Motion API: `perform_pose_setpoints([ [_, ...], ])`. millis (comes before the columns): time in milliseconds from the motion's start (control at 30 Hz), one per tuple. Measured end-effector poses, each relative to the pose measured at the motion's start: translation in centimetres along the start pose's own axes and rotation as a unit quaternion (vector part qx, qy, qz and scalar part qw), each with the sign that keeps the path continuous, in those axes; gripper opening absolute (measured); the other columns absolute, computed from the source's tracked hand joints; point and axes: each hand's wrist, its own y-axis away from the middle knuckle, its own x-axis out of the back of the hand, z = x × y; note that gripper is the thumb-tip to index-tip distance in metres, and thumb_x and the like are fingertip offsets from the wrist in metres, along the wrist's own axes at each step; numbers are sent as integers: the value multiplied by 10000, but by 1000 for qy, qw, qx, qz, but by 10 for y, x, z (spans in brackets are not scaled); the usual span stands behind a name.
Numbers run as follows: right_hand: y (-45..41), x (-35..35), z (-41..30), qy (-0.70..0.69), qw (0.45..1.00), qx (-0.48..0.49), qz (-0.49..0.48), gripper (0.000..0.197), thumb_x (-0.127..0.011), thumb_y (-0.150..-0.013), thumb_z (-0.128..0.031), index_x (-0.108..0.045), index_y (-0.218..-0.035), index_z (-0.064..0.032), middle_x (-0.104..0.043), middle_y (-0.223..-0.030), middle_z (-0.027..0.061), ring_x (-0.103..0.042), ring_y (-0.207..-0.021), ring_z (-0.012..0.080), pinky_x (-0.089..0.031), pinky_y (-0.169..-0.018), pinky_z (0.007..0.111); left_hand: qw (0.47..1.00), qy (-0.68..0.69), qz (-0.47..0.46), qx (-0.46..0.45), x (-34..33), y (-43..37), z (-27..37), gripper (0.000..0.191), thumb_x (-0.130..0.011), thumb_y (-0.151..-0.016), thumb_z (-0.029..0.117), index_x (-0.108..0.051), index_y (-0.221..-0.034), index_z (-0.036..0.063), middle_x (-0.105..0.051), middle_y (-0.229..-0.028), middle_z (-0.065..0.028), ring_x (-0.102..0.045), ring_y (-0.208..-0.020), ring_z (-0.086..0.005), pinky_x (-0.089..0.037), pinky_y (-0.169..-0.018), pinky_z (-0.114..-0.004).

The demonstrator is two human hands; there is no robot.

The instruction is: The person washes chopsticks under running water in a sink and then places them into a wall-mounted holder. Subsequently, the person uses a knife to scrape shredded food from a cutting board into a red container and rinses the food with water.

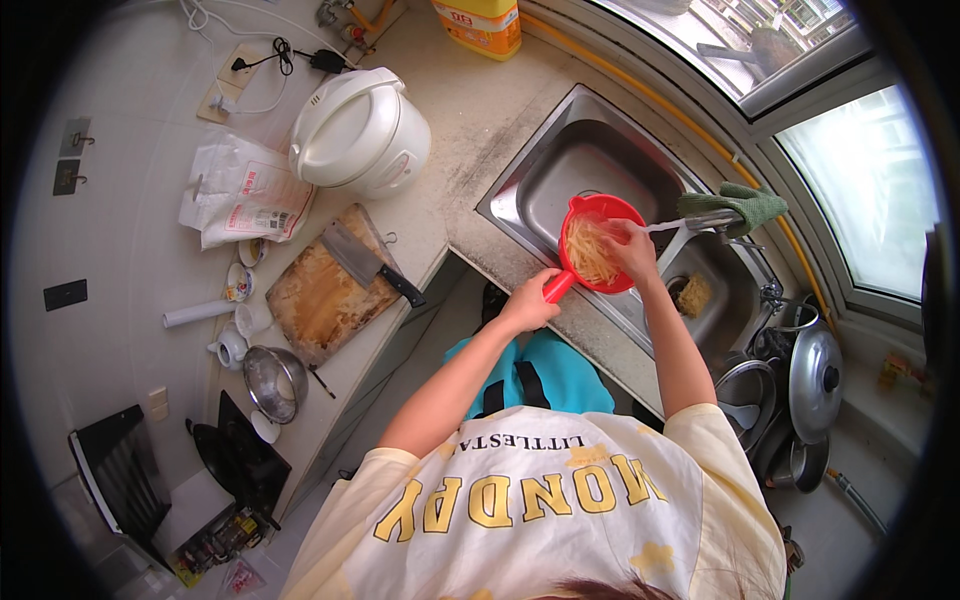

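My left hand (pixel 531 301) is closed around the handle of a red plastic strainer (pixel 568 208), tilted over the near edge of a steel sink (pixel 540 154). Pale yellow shreds, like cut potato, lie in its bowl (pixel 589 244). Reaching into the bowl from the right, my right hand (pixel 632 247) has its fingers among the shreds; whether they grip any is hard to tell. A stream of water runs from the faucet (pixel 712 219), which has a green cloth (pixel 739 204) draped over it, towards my right hand.
On the left counter a cleaver (pixel 360 259) rests on a wooden cutting board (pixel 322 300), near a white rice cooker (pixel 367 135) and a steel bowl (pixel 275 382). The second basin (pixel 724 277) holds yellowish scraps (pixel 694 295). Pots and a metal lid (pixel 814 386) stand at the right.
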Motion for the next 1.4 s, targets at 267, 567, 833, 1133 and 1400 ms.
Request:
perform_pose_setpoints([
  [267,13,-44,-28,311,949,-32,-50,890,-821,-622,-406,-381,-1338,-111,-375,-1364,239,-506,-1141,392,-471,-902,494,998,-41,0,40,-1,4,7,689,-649,-676,110,-448,-1334,143,-627,-1090,-208,-633,-948,-353,-502,-794,-414],
  [567,2,-13,-12,-33,990,-7,-137,514,-647,-749,-51,-483,-1236,-52,-578,-1132,232,-568,-1090,357,-468,-886,391,998,-48,0,31,4,9,8,683,-638,-696,78,-431,-1342,150,-630,-1071,-202,-653,-882,-334,-515,-754,-408],
  [833,-15,-2,7,-260,955,-57,-131,385,-485,-809,39,-502,-1192,0,-600,-1099,110,-583,-1040,202,-465,-916,319,998,1,-24,54,4,9,12,687,-626,-702,54,-422,-1351,151,-638,-949,-183,-652,-632,-255,-515,-570,-371],
  [1133,-12,-8,12,-492,847,-114,-166,354,-430,-887,19,-445,-1240,15,-580,-1166,164,-600,-1053,272,-496,-931,406,999,-8,-13,46,2,8,9,690,-636,-692,87,-429,-1348,150,-648,-954,-191,-660,-684,-276,-515,-635,-388],
  [1400,-1,-2,7,-673,683,-247,-136,388,-404,-902,-10,-409,-1280,78,-556,-1219,207,-555,-1135,331,-465,-980,433,999,-9,-6,34,2,7,7,691,-631,-694,70,-426,-1351,135,-632,-873,-151,-625,-613,-219,-502,-575,-350],
])
